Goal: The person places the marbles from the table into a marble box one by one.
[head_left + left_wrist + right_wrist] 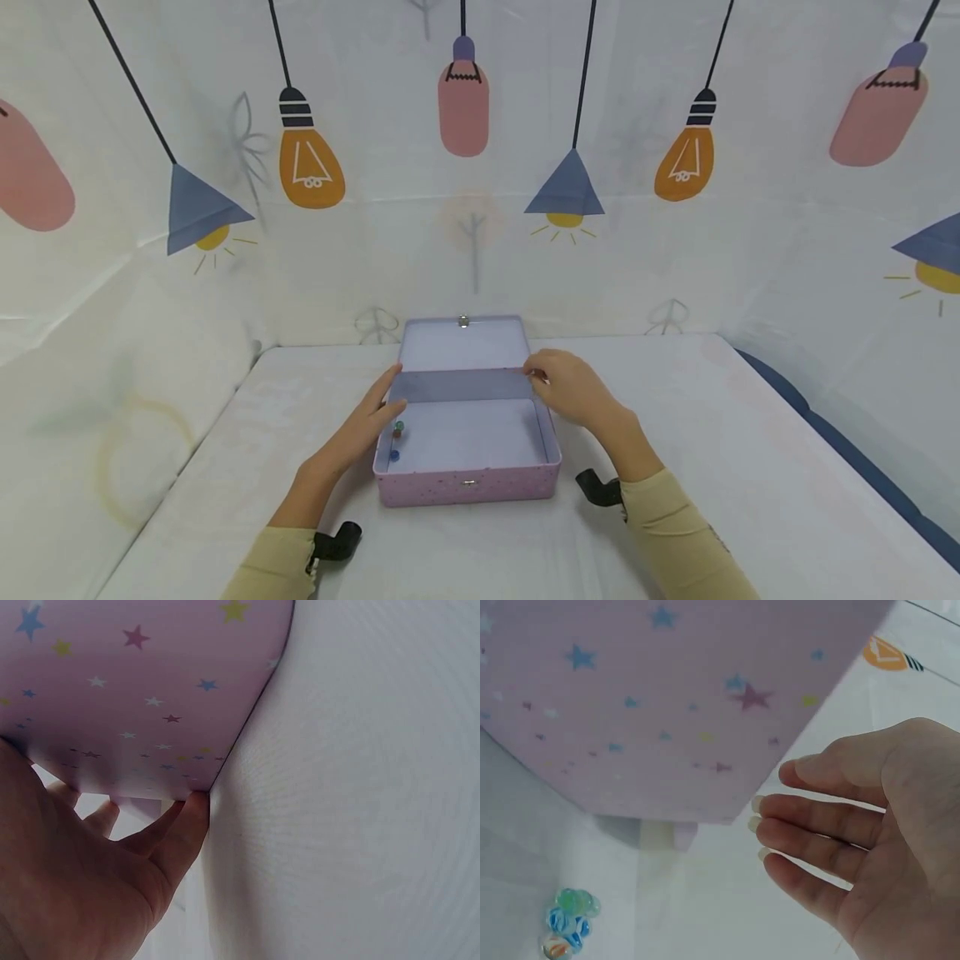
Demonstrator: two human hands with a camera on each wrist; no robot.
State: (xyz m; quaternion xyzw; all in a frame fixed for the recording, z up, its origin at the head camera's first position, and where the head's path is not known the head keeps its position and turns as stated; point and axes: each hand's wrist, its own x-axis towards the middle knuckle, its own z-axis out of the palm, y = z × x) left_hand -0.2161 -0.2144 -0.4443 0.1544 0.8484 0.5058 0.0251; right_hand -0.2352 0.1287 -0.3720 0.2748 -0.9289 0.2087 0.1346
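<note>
Sitting at twelve o'clock, the open lilac box [427, 492] has the left hand [363, 428] against its ten-o'clock side, fingers extended. The right hand [573, 387] has bent fingers by the lid [463, 346] at two; whether they pinch it, I cannot tell. Marbles [398, 427] lie inside at nine.

Box interior: reachable from above, widest over the middle and right of the open box [510, 486].
Inside left wall: small balls [398, 427] lie in the way.
Left side: left hand [367, 421] blocks it.
Rear: raised lid [465, 343] bars entry.
Right rear corner: right hand [573, 387] occupies it.
Front: passage between the sleeves [277, 567], narrowed by black wrist devices [341, 542] jutting inward.
Right wrist view: marbles [571, 922] obstruct the white surface.
</note>
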